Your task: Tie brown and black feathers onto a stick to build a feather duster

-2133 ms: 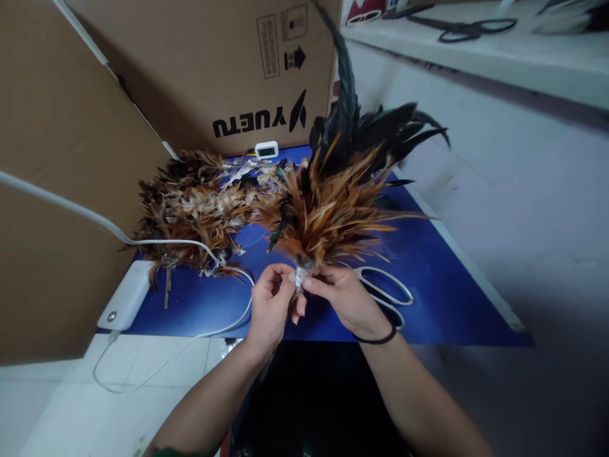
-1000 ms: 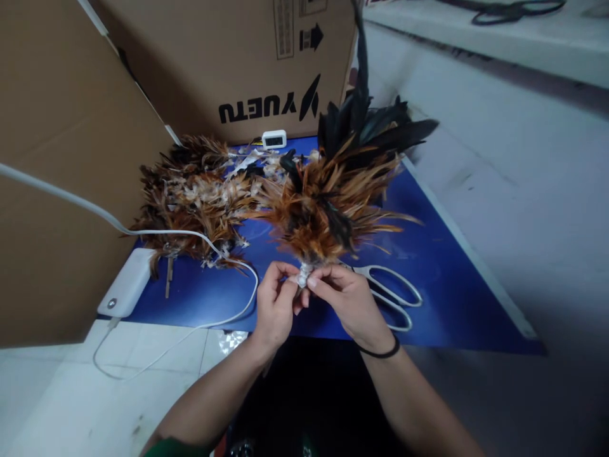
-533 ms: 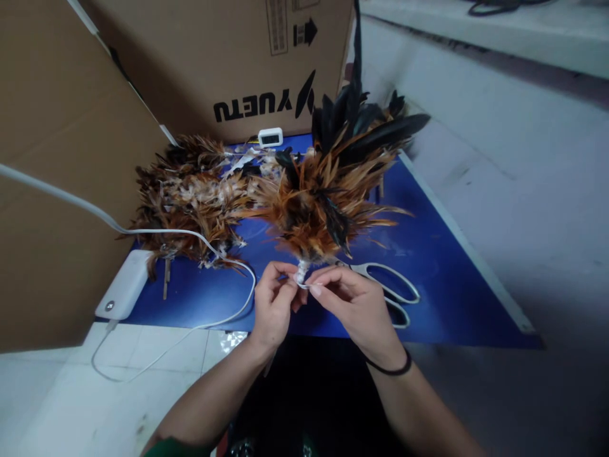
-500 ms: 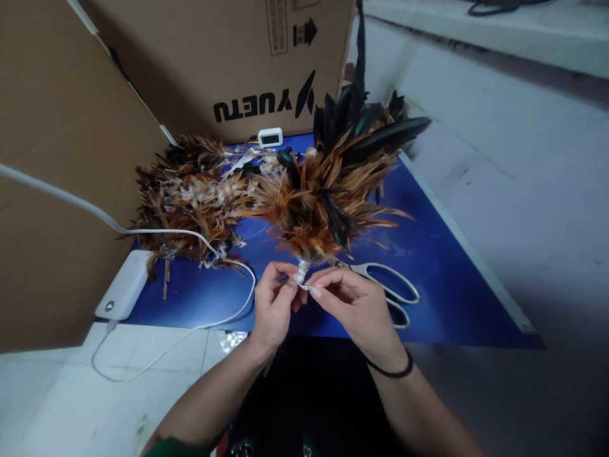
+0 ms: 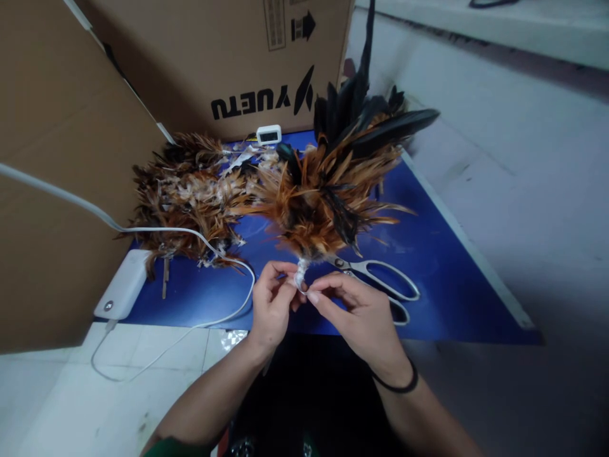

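Note:
A bundle of brown and black feathers fans out above my hands, its base wrapped in white tape. My left hand is closed around the wrapped stem just under the feathers. With thumb and forefinger, my right hand pinches the loose end of the white tape, to the right of the stem. Just beyond my right hand lies a pair of scissors with pale handles, partly covered by that hand.
A pile of feathers covers the left of the blue table. A white power bank with a white cable sits at the left edge. A small digital display stands before a cardboard box.
My right hand has moved slightly down with the tape end, exposing more of the scissors. The feather bundle has turned a little; my left hand stays nearly in place.

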### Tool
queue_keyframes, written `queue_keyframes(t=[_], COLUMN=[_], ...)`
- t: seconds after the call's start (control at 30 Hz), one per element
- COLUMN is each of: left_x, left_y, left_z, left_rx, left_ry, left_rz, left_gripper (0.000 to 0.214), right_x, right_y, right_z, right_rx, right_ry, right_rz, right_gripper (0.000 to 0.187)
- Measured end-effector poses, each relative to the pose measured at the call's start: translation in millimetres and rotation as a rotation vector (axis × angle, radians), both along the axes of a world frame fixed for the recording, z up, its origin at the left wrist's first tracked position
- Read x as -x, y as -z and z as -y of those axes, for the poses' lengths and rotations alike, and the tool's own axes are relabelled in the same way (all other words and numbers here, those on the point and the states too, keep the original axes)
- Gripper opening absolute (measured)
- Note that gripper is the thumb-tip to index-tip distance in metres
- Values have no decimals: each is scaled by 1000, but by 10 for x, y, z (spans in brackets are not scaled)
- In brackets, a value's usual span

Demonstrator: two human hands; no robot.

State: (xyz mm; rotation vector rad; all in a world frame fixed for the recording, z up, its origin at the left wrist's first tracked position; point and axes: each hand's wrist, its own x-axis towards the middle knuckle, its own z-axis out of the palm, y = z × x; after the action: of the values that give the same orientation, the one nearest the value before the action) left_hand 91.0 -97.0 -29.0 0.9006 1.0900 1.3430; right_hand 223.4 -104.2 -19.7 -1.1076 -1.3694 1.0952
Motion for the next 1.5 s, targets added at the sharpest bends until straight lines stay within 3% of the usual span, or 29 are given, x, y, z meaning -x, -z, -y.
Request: queue_keyframes(t=[0.37,0.67,1.2,1.5], left_x=[-4,-21,-10,-4], left_y=[12,-13,-28,30], left_z=[3,10,23,2], left_rx=[-33,-28,-95,-137], left_ry=[2,4,11,2], left_rz=[-7,16,30,-38], left_gripper=[12,13,13,14], right_x=[92,58,52,90], right_y=[-36,-1,87,148], right_z=[7,-16,-88,-154], right_rx=[-149,-156,120,284], right_ry=[107,106,31,-59], right_rz=[97,62,-178,-445], right_gripper=[6,9,6,11])
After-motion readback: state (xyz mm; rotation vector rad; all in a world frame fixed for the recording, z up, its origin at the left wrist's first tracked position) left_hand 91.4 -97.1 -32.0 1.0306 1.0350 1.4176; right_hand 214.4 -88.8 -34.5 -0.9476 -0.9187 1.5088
